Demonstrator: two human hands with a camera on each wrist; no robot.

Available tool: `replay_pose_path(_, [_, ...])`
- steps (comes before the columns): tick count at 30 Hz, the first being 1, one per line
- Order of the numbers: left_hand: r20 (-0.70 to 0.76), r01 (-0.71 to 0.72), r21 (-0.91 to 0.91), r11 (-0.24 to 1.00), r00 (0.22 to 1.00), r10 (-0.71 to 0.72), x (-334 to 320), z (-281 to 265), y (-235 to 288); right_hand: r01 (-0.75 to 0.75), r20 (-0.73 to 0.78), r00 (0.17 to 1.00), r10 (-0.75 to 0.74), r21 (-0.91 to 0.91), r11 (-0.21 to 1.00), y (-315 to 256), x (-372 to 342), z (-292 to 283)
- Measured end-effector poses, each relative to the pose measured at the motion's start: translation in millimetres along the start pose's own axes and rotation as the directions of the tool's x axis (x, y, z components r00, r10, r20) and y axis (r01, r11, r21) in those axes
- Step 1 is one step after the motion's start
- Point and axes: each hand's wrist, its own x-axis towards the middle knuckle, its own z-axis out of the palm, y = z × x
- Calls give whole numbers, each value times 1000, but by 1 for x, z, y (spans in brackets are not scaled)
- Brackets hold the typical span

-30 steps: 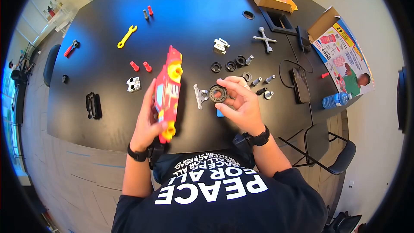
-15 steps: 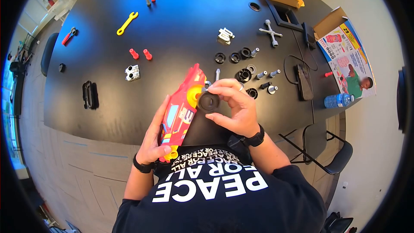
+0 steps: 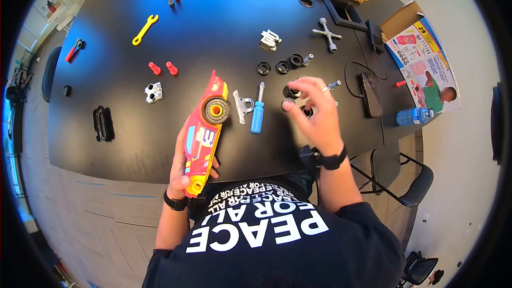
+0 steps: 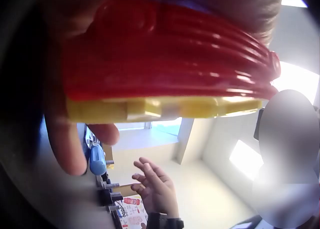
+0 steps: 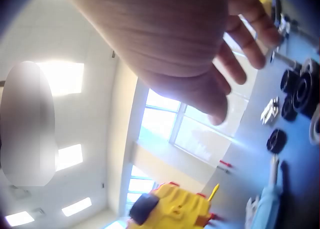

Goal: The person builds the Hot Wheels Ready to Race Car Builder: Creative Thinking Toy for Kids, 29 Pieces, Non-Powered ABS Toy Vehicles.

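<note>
My left hand (image 3: 180,162) grips a red and yellow toy car (image 3: 201,141), held tilted over the table's near edge with its side facing up. One black wheel (image 3: 217,111) sits at the car's far axle; the near axle (image 3: 197,185) shows bare yellow. In the left wrist view the red body (image 4: 165,54) fills the top. My right hand (image 3: 322,120) hovers over the black wheels and grey bolts, its fingers apart and holding nothing. A blue screwdriver (image 3: 257,116) and a grey bracket (image 3: 243,108) lie between the hands.
Several black wheels (image 3: 263,68), a white part (image 3: 270,39) and a grey cross wrench (image 3: 327,35) lie farther back. To the left are a silver engine piece (image 3: 153,92), red bolts (image 3: 171,68) and a yellow wrench (image 3: 145,30). A phone (image 3: 371,94) and water bottle (image 3: 414,117) are at right.
The black wheel went from my right hand onto the car's far axle. My right hand then let go and moved right over the loose parts, while the left keeps holding the car.
</note>
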Motion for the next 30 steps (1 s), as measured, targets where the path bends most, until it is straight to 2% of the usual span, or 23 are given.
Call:
replay_pose_path(2, [-44,-76,-65,995,996,73,2,6,-4,-32,18,999,36,-165,986,18,8,-12])
replay_pose_path(3, [-33,-74,-84,994,997,71,4,8,-3,-33,16,999,36,-170,985,23,13,-11])
replay_pose_path(5, [2,-57,-59,997,998,57,5,0,-6,72,60,997,-57,-270,960,33,22,-8])
replay_pose_path(6, [32,-43,-32,999,999,44,6,-3,-8,74,62,996,-60,-272,959,36,31,-4])
replay_pose_path(8, [37,-39,-14,999,999,40,5,2,-3,153,166,982,-91,-411,899,38,48,11])
replay_pose_path(14, [58,-60,-17,998,996,61,4,1,-2,208,307,948,-87,-389,897,41,70,66])
replay_pose_path(16, [25,-123,-27,992,992,124,4,5,-6,244,352,934,-57,-515,822,49,70,80])
replay_pose_path(22, [57,-124,11,992,991,123,5,8,0,247,403,914,-53,-446,860,58,77,78])
replay_pose_path(24, [71,-137,18,990,988,136,5,8,-1,150,284,958,-49,-344,927,41,76,68])
replay_pose_path(25, [70,-136,17,991,988,134,5,7,-2,176,204,971,-123,-264,948,40,77,64])
replay_pose_path(26, [28,-122,-4,992,992,122,6,6,-5,-10,241,970,23,-57,998,19,77,51])
replay_pose_path(28, [-22,-108,-30,994,994,108,5,5,-8,-53,196,981,-5,289,956,1,68,40])
replay_pose_path(29, [-17,-111,-22,994,994,111,5,5,-7,-82,219,975,-41,524,848,-2,61,38])
replay_pose_path(30, [-10,-114,-14,993,993,114,6,5,-7,-85,222,974,-39,523,848,-11,53,36])
